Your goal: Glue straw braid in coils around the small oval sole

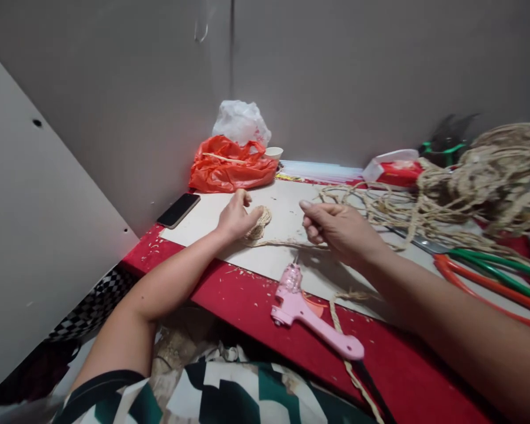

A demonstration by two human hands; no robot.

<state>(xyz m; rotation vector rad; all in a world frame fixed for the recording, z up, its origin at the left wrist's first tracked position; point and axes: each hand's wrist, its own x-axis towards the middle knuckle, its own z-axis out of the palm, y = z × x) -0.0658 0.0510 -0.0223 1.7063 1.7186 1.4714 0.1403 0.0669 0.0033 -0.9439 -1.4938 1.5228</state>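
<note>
My left hand (238,218) is closed on a small coiled piece of pale straw rope (261,224), thumb against it, over the white board (287,191). From the coil a thin rope strand (287,243) runs right, passing behind my right hand (324,227). That hand is raised in a pinch, fingertips toward the left; whatever it may hold is too small to make out. Just below the hands, a pink hot glue gun (311,321) lies on the red tabletop (242,294), nozzle pointing away from me. A twisted rope length (335,312) lies beside it.
Loose rope (406,203) and a thick bundle (486,171) fill the right side, near big scissors (490,282) with orange and green handles. At the back stand an orange plastic bag (229,168), a cup (274,153) and a tissue pack (397,168). A phone (179,210) lies left.
</note>
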